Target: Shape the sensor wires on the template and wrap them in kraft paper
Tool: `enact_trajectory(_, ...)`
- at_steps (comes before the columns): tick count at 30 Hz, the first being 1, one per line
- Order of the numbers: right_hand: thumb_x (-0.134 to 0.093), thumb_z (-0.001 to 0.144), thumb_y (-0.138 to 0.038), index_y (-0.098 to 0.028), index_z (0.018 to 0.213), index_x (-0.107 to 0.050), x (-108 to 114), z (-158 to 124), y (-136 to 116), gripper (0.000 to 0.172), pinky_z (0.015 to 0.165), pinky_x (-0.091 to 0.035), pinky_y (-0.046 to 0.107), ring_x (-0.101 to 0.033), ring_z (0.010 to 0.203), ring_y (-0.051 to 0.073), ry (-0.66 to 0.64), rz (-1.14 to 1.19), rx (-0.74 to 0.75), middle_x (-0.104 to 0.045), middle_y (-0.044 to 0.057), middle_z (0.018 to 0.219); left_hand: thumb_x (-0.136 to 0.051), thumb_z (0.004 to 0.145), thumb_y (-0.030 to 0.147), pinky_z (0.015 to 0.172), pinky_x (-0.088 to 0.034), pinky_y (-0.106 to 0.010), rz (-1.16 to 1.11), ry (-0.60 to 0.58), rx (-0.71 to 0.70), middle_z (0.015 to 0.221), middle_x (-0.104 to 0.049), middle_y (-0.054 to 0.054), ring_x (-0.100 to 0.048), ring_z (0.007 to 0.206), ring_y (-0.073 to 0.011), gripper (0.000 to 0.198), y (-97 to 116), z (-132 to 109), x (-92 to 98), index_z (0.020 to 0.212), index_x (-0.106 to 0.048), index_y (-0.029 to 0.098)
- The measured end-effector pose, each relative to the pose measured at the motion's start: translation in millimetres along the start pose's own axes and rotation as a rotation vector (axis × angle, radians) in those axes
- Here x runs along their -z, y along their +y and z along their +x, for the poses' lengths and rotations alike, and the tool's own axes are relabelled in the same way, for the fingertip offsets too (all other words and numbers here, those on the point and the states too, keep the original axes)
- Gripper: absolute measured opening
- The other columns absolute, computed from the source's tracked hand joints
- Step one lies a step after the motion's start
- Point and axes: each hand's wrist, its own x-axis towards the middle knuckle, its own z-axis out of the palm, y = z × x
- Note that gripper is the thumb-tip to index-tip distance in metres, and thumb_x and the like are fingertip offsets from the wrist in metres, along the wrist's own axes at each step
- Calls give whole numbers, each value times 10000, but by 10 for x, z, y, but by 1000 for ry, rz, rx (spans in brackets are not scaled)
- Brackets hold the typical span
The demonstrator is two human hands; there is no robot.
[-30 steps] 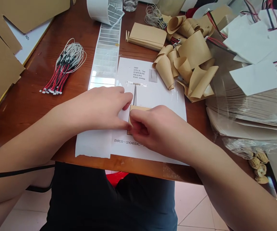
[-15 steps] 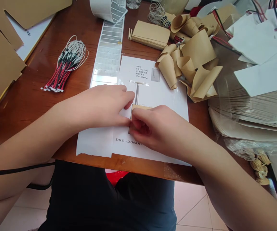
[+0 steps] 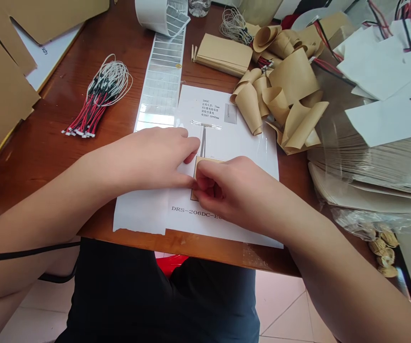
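A person sits at the near edge of a reddish-brown varnished wooden table (image 3: 44, 119), bare forearms reaching over a white printed sheet (image 3: 237, 138) marked "DRS-206DC" in dark type. A small tan kraft-paper rectangle (image 3: 208, 161) lies on that sheet, just below a thin grey strip (image 3: 203, 142) and mostly covered by the hands. The right hand (image 3: 234, 195) sits over it, its curled fingers (image 3: 205, 183) bunched together and pinching the rectangle's left side. The left hand (image 3: 151, 157) rests just beside it on a loose white paper sheet (image 3: 137, 214), its straight fingers (image 3: 176, 143) close together, with the tips pressed down.

The tabletop is crowded. To the left lies a bundle of red, black and white wires (image 3: 100, 100), beside large tan cardboard sheets (image 3: 1, 81). Ahead runs a long white strip of labels (image 3: 160, 85) from a paper roll (image 3: 160, 12), near a squared stack of kraft paper (image 3: 223, 54). Curled kraft-paper offcuts (image 3: 276, 90) heap up to the right, next to a tall pale stack in clear plastic (image 3: 362, 162) topped by loose white sheets (image 3: 380, 62).

Below the table edge, dark trousers (image 3: 155, 295) cover the person's lap, a red object (image 3: 173, 264) shows between the knees, and pale square floor tiles (image 3: 284, 309) spread beneath.
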Motion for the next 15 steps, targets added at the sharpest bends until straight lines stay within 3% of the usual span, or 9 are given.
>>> enact_trajectory(15, -621, 866, -202, -221, 816, -499, 14, -9, -3, 133, 591, -340, 280, -525, 649, 157, -46, -6, 44, -626, 12, 757, -535, 854, 554, 752, -445, -353, 10, -11, 18, 1065, -666, -73, -644, 917, -251, 384, 13, -6, 0, 1028, -644, 229)
